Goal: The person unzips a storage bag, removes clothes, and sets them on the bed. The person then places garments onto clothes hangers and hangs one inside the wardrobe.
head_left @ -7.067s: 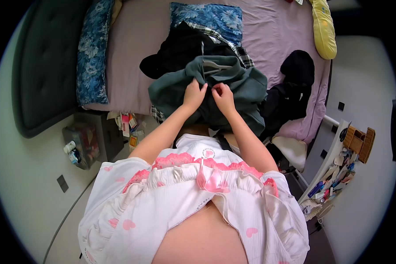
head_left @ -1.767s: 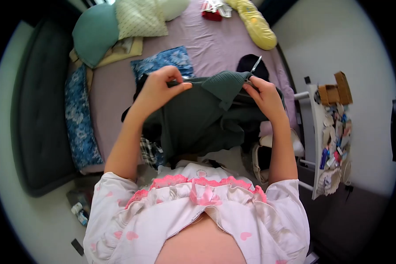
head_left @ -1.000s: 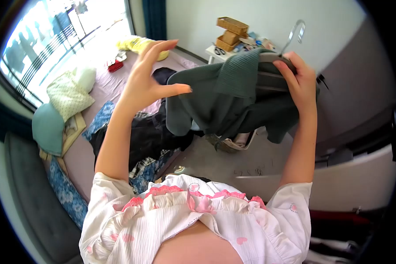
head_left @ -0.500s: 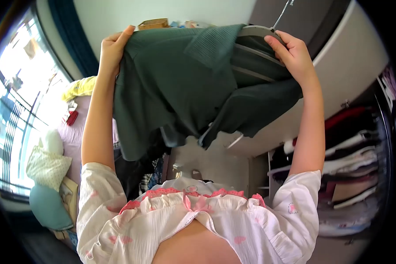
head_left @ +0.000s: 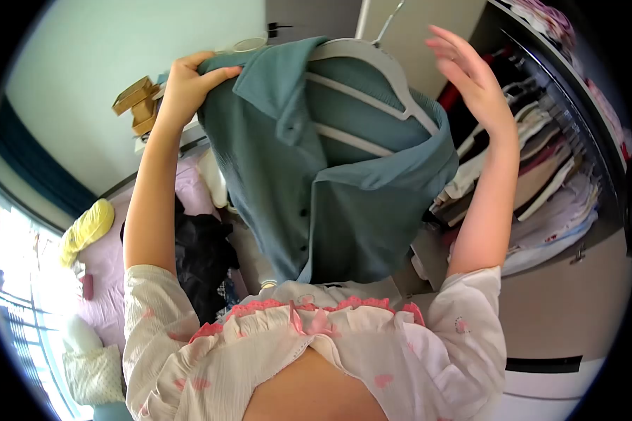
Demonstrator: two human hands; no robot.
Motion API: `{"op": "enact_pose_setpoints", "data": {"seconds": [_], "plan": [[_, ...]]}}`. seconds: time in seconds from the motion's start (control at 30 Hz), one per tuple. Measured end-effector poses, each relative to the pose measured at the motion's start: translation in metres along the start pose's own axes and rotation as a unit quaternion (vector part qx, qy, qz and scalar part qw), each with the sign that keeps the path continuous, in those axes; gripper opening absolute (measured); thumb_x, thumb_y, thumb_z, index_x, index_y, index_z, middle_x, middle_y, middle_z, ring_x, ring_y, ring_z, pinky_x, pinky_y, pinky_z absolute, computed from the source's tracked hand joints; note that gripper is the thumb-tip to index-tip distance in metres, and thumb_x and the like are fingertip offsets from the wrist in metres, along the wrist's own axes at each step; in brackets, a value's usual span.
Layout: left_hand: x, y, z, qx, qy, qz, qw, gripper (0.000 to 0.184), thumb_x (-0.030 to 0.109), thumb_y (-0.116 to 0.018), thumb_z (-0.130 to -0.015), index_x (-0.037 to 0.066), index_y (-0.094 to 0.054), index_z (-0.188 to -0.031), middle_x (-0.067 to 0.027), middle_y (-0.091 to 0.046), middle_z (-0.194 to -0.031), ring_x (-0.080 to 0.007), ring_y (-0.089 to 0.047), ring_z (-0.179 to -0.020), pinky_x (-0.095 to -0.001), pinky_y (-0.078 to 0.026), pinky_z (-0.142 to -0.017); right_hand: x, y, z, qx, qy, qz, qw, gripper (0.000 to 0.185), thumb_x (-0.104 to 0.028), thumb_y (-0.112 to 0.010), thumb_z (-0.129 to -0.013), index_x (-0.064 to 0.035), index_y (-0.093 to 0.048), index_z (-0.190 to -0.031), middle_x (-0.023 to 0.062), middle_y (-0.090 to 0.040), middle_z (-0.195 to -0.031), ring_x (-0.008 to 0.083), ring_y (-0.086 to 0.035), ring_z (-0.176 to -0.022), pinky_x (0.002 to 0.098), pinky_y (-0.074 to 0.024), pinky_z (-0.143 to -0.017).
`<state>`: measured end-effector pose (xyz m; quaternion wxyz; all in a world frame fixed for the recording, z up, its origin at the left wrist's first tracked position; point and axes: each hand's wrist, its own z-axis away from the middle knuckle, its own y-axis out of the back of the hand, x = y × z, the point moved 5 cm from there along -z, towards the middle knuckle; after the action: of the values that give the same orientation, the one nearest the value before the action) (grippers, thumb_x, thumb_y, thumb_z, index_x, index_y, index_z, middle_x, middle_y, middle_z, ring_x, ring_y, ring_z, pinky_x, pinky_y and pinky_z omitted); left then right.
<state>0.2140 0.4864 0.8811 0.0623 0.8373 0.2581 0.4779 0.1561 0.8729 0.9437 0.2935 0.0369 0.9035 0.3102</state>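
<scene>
A green buttoned cardigan (head_left: 260,161) with a collar hangs in front of me on a grey hanger (head_left: 369,56). My left hand (head_left: 193,88) is closed on the garment at its left shoulder, thumb over the fabric. To the right of the hanger, my right hand (head_left: 474,81) is raised with fingers apart, touching nothing. The hanger's right arm shows bare, and the cardigan's right side droops below it. The metal hook points upward, free of any rail in view.
On the right, an open wardrobe (head_left: 604,133) holds a rail of several hanging clothes (head_left: 541,182). At left, a bed (head_left: 109,259) carries a yellow pillow (head_left: 88,228) and dark clothes (head_left: 200,252). Brown boxes (head_left: 140,105) stand by the far wall.
My view has turned right, toward the wardrobe. My right hand has let go of the hanger, and the cardigan's right side has slipped lower. My left hand keeps its hold.
</scene>
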Motion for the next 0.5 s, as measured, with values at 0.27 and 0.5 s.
{"op": "enact_pose_setpoints", "data": {"seconds": [0.27, 0.5], "plan": [[-0.064, -0.128, -0.015, -0.029, 0.067, 0.129, 0.989, 0.021, 0.014, -0.075, -0.077, -0.004, -0.067, -0.084, -0.0018, -0.063, -0.072, -0.0074, -0.055, -0.062, -0.0237, -0.045, -0.056, 0.127, 0.037, 0.231, 0.07, -0.295, -0.358, 0.883, 0.053, -0.04, -0.051, -0.097, 0.0041, -0.052, -0.127, 0.0114, -0.061, -0.119, 0.0182, -0.057, -0.109, 0.0304, -0.0425, -0.096], [-0.039, -0.247, -0.022, -0.129, -0.009, 0.039, 0.991, 0.034, 0.025, -0.08, -0.075, -0.005, -0.063, -0.075, 0.0016, -0.055, -0.063, -0.0061, -0.049, -0.059, -0.0246, -0.041, -0.053, 0.115, 0.078, 0.276, 0.127, -0.336, -0.208, 0.91, 0.031, -0.021, -0.062, -0.093, 0.0059, -0.062, -0.109, 0.0009, -0.065, -0.096, 0.0078, -0.055, -0.089, 0.0257, -0.0459, -0.082]]}}
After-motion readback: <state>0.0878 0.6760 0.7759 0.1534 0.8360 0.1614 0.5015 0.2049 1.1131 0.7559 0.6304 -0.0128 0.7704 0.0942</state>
